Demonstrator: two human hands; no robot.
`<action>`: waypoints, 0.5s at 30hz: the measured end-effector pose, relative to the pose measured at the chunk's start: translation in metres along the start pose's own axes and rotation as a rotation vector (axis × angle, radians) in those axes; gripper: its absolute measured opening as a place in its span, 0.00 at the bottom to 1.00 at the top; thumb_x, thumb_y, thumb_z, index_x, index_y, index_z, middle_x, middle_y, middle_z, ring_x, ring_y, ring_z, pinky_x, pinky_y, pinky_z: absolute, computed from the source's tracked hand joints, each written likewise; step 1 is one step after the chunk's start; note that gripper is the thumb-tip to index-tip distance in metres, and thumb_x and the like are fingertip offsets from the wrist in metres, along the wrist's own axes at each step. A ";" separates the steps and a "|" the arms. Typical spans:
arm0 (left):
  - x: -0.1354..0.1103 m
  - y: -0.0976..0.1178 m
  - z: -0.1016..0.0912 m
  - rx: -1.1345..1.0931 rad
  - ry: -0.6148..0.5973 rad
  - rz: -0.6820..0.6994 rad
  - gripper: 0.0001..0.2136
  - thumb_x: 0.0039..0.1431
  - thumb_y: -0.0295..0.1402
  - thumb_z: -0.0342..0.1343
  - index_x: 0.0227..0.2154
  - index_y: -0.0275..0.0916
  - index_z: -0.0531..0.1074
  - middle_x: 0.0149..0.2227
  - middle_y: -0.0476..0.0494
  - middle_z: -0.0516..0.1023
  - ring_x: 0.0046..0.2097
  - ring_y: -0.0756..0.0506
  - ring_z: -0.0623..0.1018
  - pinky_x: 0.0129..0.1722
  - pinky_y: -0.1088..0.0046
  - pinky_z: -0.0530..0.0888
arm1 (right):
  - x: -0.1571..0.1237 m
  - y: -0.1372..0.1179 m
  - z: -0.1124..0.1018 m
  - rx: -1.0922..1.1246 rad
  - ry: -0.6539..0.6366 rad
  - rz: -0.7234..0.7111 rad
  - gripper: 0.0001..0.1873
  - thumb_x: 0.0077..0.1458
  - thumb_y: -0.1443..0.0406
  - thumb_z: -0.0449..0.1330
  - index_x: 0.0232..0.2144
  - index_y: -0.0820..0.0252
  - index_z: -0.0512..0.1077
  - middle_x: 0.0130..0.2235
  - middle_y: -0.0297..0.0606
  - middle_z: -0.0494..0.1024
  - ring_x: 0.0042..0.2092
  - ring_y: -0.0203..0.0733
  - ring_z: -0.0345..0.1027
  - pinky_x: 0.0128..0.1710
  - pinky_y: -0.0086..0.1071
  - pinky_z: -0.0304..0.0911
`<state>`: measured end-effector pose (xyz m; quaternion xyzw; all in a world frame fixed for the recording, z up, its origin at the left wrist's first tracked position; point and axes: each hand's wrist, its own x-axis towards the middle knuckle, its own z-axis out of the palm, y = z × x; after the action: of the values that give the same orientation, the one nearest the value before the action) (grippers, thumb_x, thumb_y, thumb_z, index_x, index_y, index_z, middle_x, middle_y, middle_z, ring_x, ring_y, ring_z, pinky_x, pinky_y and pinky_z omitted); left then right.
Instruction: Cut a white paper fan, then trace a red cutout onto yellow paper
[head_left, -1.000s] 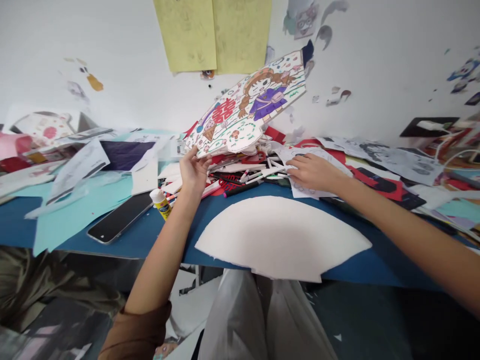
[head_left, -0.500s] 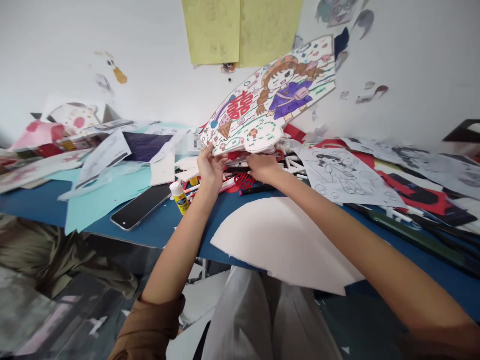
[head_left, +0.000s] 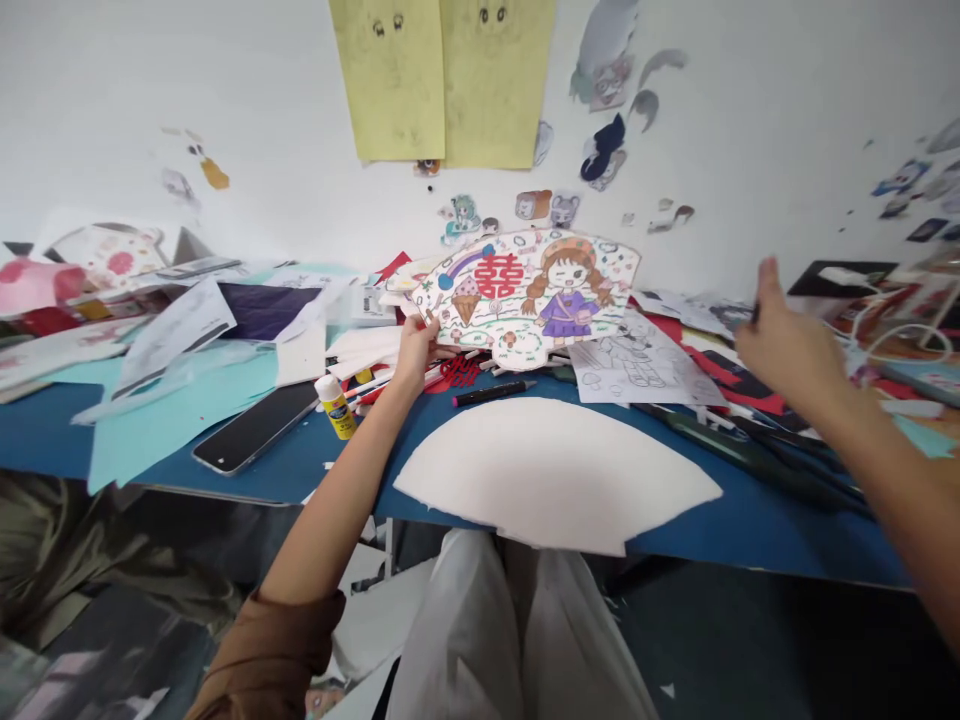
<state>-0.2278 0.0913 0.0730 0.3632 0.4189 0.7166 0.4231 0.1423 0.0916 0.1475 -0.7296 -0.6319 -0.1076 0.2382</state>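
My left hand is closed on the lower left edge of a fan-shaped card, which stands tilted up among the papers. On its face are a girl in a purple dress, a red double-happiness sign, a rainbow and an ice cream cone. My right hand is raised at the right, apart from the card. Its fingers look closed, and a small dark end shows beside them; what it is I cannot make out. In front of me a blank white fan-shaped card lies flat near the table edge.
A glue stick stands beside a black phone on the blue table. A dark marker lies behind the blank card. Line drawings, red paper and long dark green tools crowd the right; turquoise sheets lie left.
My right hand has left the pile under the decorated card and swung up to the right. The decorated card has come down and levelled, still in my left hand.
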 end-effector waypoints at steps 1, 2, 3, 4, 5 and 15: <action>0.000 -0.004 0.000 0.046 0.005 -0.028 0.09 0.52 0.27 0.53 0.34 0.40 0.58 0.22 0.53 0.69 0.18 0.51 0.70 0.19 0.77 0.69 | -0.008 0.010 -0.008 0.037 0.011 0.011 0.32 0.58 0.69 0.46 0.64 0.58 0.47 0.44 0.52 0.74 0.50 0.65 0.65 0.46 0.59 0.59; 0.001 -0.008 -0.001 0.092 0.013 -0.049 0.09 0.52 0.27 0.53 0.33 0.40 0.58 0.21 0.53 0.69 0.18 0.51 0.70 0.20 0.77 0.69 | -0.018 0.018 -0.015 0.088 0.019 0.014 0.27 0.59 0.67 0.45 0.61 0.55 0.54 0.43 0.49 0.75 0.48 0.61 0.67 0.46 0.54 0.61; 0.001 -0.012 -0.002 0.139 0.025 -0.064 0.09 0.52 0.26 0.54 0.32 0.40 0.58 0.20 0.54 0.68 0.18 0.51 0.70 0.20 0.76 0.69 | -0.029 0.024 -0.021 0.187 0.014 0.002 0.24 0.60 0.65 0.43 0.58 0.51 0.58 0.43 0.46 0.75 0.45 0.57 0.70 0.43 0.49 0.65; 0.001 -0.014 -0.004 0.187 0.036 -0.072 0.09 0.51 0.26 0.55 0.31 0.40 0.58 0.19 0.54 0.68 0.18 0.50 0.70 0.20 0.76 0.69 | -0.042 0.028 -0.027 0.317 0.006 -0.016 0.22 0.60 0.62 0.43 0.56 0.48 0.59 0.45 0.44 0.75 0.42 0.52 0.72 0.38 0.43 0.67; 0.001 -0.015 -0.006 0.235 0.050 -0.072 0.10 0.50 0.25 0.56 0.29 0.40 0.59 0.18 0.54 0.67 0.18 0.50 0.70 0.21 0.76 0.68 | -0.057 0.031 -0.031 0.455 -0.004 -0.046 0.20 0.60 0.59 0.43 0.55 0.46 0.57 0.48 0.42 0.74 0.41 0.47 0.73 0.34 0.38 0.68; -0.106 0.044 0.003 0.362 0.104 0.304 0.06 0.52 0.28 0.59 0.22 0.37 0.70 0.24 0.50 0.69 0.32 0.51 0.70 0.34 0.81 0.65 | -0.208 0.025 0.009 0.561 0.132 -0.625 0.05 0.59 0.59 0.51 0.33 0.53 0.61 0.44 0.44 0.78 0.40 0.45 0.75 0.32 0.33 0.73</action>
<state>-0.1985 -0.0177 0.0967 0.4547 0.5022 0.7030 0.2165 0.1281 -0.0868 0.0391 -0.4014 -0.8109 -0.0448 0.4235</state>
